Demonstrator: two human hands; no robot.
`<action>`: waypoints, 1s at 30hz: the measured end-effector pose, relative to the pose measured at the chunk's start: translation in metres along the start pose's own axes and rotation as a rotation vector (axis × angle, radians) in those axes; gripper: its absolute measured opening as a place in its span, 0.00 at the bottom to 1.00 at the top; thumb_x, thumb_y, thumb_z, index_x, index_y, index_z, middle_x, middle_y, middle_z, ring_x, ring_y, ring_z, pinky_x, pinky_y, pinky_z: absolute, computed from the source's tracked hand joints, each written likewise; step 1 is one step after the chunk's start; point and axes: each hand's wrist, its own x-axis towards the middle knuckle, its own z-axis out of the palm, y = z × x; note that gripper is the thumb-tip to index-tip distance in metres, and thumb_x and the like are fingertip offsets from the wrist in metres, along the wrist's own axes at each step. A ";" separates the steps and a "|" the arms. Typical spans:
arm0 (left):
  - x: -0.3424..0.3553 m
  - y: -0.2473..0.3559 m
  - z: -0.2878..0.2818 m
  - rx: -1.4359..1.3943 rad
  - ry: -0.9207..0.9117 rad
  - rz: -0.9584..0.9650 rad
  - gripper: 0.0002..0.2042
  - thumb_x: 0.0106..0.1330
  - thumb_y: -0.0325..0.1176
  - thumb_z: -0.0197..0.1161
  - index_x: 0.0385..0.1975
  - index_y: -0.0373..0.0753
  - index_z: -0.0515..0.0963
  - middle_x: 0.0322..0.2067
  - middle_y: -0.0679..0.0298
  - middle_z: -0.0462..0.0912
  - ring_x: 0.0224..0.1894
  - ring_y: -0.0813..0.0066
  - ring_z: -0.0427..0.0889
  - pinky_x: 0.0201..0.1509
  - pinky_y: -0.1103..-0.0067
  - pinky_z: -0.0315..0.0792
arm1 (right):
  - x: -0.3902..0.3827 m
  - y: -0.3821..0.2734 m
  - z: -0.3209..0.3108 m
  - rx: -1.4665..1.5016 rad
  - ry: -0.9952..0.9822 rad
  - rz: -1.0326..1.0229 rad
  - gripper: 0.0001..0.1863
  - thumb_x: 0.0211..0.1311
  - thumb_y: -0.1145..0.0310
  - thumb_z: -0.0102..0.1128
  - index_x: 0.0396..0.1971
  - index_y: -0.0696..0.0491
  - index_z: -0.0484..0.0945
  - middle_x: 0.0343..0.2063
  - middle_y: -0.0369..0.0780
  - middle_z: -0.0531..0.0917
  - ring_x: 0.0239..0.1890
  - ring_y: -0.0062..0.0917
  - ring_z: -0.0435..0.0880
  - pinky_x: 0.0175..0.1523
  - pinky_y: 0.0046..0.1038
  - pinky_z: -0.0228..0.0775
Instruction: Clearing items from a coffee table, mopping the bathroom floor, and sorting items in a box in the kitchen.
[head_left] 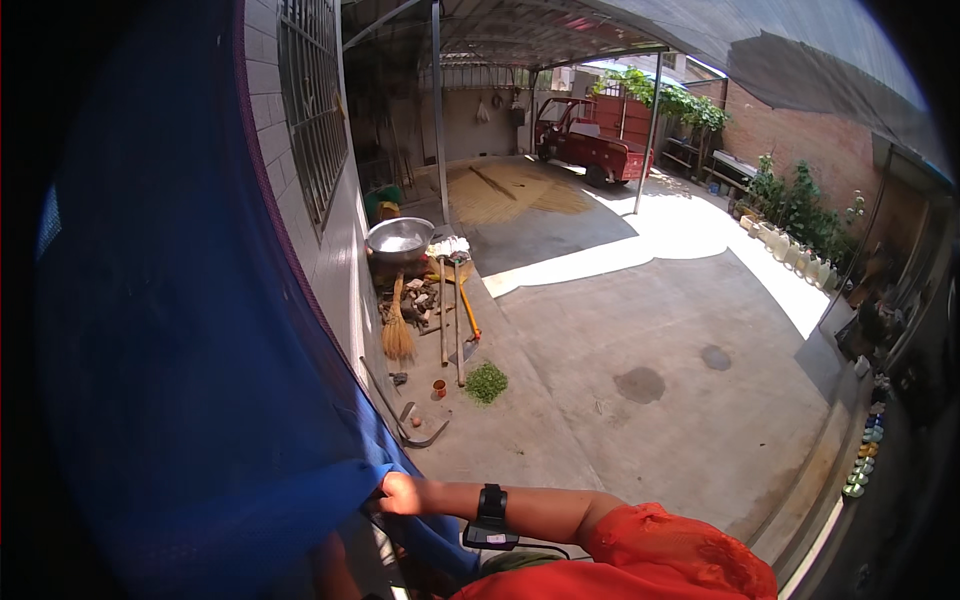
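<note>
My right hand [403,493] is closed on the edge of a large blue curtain [190,300], which hangs over the left side and is pulled into folds toward my fist. A black strap with a small device [490,515] sits on my right forearm, below a red sleeve [680,550]. In the shade under the cloth a piece of my left forearm [335,570] shows dimly at the lower edge. The fingers of my left hand are hidden. On the ground just beyond the right hand lies a curved sickle [428,436].
Along the wall stand a straw broom [398,330], long-handled tools [444,315], a big metal basin [400,236], a small red cup [439,388] and chopped greens [486,383]. Farther off are spread grain [520,195], a red cargo tricycle [600,150] and several plastic bottles [790,252].
</note>
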 end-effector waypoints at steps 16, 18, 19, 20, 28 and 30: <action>0.050 -0.045 0.012 -1.300 0.297 -0.647 0.09 0.60 0.28 0.55 0.40 0.35 0.72 0.36 0.61 0.78 0.38 0.74 0.76 0.39 0.79 0.70 | 0.098 -0.132 -0.289 -0.303 1.410 -0.821 0.13 0.67 0.68 0.41 0.46 0.58 0.68 0.39 0.40 0.74 0.41 0.21 0.72 0.48 0.22 0.63; 0.062 -0.044 0.019 -1.333 0.259 -0.740 0.09 0.59 0.27 0.55 0.39 0.34 0.72 0.34 0.59 0.78 0.36 0.73 0.77 0.37 0.78 0.70 | 0.099 -0.085 -0.253 -0.233 1.035 -0.526 0.10 0.67 0.66 0.44 0.37 0.57 0.70 0.23 0.36 0.73 0.26 0.18 0.71 0.36 0.19 0.65; 0.062 -0.051 0.016 -1.327 0.274 -0.808 0.09 0.59 0.26 0.55 0.39 0.33 0.72 0.34 0.59 0.78 0.34 0.73 0.77 0.36 0.78 0.70 | 0.113 -0.058 -0.218 -0.066 0.807 -0.310 0.08 0.65 0.67 0.47 0.33 0.57 0.71 0.22 0.36 0.74 0.24 0.18 0.72 0.33 0.19 0.66; 0.063 -0.063 0.016 -1.390 0.250 -0.776 0.10 0.60 0.27 0.55 0.40 0.33 0.72 0.34 0.59 0.78 0.34 0.74 0.77 0.37 0.78 0.70 | 0.121 -0.040 -0.189 -0.083 0.580 -0.033 0.07 0.63 0.69 0.50 0.31 0.58 0.72 0.23 0.37 0.75 0.25 0.18 0.74 0.34 0.20 0.67; 0.089 -0.141 -0.028 -1.374 0.186 -0.967 0.12 0.63 0.34 0.53 0.42 0.36 0.71 0.39 0.61 0.78 0.43 0.72 0.77 0.46 0.77 0.68 | 0.208 0.089 -0.043 0.300 -0.132 0.633 0.11 0.62 0.70 0.52 0.42 0.59 0.74 0.30 0.37 0.79 0.33 0.18 0.78 0.40 0.20 0.70; 0.086 -0.173 -0.038 -1.399 0.176 -0.959 0.12 0.63 0.35 0.52 0.43 0.37 0.70 0.41 0.61 0.77 0.44 0.72 0.76 0.48 0.76 0.67 | 0.239 0.109 -0.016 0.383 -0.174 0.672 0.11 0.62 0.69 0.53 0.41 0.59 0.74 0.30 0.37 0.79 0.32 0.18 0.77 0.39 0.20 0.69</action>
